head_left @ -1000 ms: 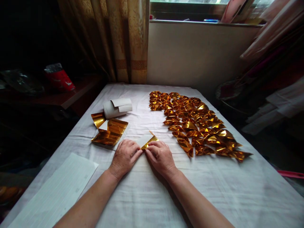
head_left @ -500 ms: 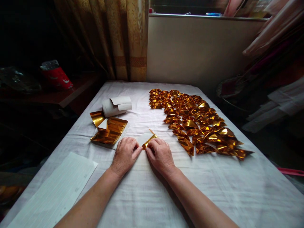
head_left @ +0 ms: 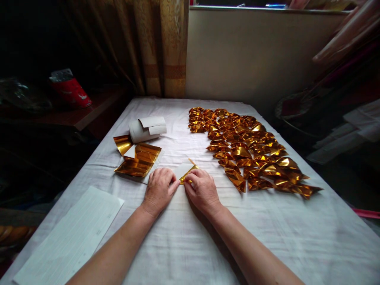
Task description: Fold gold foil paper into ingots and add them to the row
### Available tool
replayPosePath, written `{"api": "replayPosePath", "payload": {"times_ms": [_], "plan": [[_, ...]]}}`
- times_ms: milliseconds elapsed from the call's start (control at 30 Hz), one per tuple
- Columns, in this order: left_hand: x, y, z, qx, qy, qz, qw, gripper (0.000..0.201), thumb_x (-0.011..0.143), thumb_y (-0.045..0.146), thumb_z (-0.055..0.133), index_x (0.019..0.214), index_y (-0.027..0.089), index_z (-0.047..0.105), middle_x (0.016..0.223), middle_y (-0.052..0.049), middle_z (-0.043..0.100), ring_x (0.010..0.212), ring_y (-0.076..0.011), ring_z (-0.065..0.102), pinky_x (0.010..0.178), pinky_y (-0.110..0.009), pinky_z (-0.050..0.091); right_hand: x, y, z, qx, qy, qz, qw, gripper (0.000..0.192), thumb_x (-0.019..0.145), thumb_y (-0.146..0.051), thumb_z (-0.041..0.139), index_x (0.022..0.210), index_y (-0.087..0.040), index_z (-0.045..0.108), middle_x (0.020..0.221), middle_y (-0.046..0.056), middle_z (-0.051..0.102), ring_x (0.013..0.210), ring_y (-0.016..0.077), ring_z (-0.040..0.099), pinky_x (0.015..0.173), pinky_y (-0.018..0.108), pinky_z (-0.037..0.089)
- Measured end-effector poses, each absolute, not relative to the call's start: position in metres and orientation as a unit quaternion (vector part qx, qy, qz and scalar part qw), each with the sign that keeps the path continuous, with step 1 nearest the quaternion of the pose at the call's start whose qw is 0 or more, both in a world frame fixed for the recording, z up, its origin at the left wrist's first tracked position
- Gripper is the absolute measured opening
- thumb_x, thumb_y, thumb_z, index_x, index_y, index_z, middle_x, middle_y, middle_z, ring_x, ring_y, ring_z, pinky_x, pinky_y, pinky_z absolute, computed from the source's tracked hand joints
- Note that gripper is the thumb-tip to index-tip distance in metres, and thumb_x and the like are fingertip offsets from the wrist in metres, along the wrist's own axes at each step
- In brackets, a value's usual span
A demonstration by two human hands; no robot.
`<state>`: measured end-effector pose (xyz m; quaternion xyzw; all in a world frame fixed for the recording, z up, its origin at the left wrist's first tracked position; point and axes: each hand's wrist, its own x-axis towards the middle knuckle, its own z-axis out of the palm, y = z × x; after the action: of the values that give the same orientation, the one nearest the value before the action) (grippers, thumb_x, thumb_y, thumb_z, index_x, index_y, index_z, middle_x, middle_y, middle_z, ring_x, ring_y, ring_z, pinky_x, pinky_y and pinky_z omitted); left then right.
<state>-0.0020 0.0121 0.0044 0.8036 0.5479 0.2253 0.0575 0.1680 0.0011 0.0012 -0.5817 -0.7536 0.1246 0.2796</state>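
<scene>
Both my hands rest on the white cloth of the table, side by side, pinching one small sheet of gold foil paper. Its white back faces up and a gold edge shows between my fingers. My left hand holds the sheet's left side and my right hand holds the right. My fingertips hide the sheet's near edge. Left of my left hand lies a loose stack of flat gold foil sheets.
Several folded gold foil pieces lie in rows on the right half of the cloth. A curled white paper roll sits behind the stack. A white lined sheet lies near left. A red packet rests on a dark shelf at left.
My hands and the foil sheet have stayed together with only small finger movement. The view has tilted down a little, so everything sits slightly higher in the picture.
</scene>
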Motion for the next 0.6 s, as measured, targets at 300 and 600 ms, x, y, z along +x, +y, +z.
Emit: {"api": "replayPosePath", "payload": {"times_ms": [300,600], "plan": [[-0.004,0.015,0.006,0.798,0.548,0.227,0.107,0.012,0.086,0.027,0.065,0.080,0.022,0.055,0.089,-0.001,0.062,0.093,-0.0218,0.052,0.085,-0.036,0.038,0.165,0.007,0.007,-0.605,-0.735,0.150,0.267,0.008,0.082,-0.026,0.070,0.076,-0.022,0.066,0.091,0.003,0.065,0.089,0.0204,0.057,0.077,0.032,0.037],[-0.008,0.016,0.005,0.795,0.540,0.237,0.140,0.007,0.086,0.024,0.062,0.082,0.023,0.057,0.090,-0.001,0.063,0.094,-0.0212,0.053,0.085,-0.036,0.039,0.180,0.014,-0.006,-0.544,-0.743,0.210,0.330,0.011,0.079,-0.013,0.067,0.076,-0.023,0.066,0.086,0.002,0.065,0.084,0.0182,0.058,0.077,0.030,0.043]]}}
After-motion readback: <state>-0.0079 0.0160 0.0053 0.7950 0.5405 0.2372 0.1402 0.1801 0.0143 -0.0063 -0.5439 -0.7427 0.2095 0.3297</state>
